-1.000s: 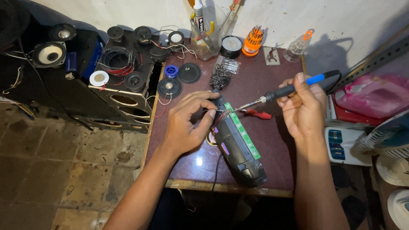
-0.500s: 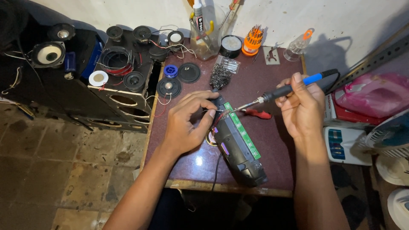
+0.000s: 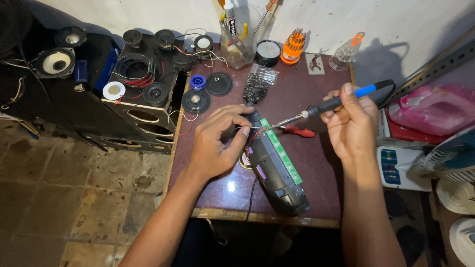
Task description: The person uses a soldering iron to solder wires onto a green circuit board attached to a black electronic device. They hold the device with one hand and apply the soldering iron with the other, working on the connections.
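A black speaker casing (image 3: 277,178) with a long green circuit board (image 3: 282,151) lies diagonally on the dark red table (image 3: 316,198). My left hand (image 3: 217,143) rests at the casing's upper end, its fingers pinching thin wires against the board. My right hand (image 3: 351,126) grips a soldering iron (image 3: 336,103) with a black and blue handle. The iron's metal tip touches the top end of the green board, close to my left fingertips.
Red-handled pliers (image 3: 297,131) lie beside the board. Loose speaker drivers (image 3: 195,101), a clear jar of tools (image 3: 237,44), an orange screwdriver set (image 3: 293,47) and a steel-wool pad (image 3: 256,89) crowd the table's far side. A black speaker cabinet (image 3: 138,106) stands left, a pink bag (image 3: 435,109) right.
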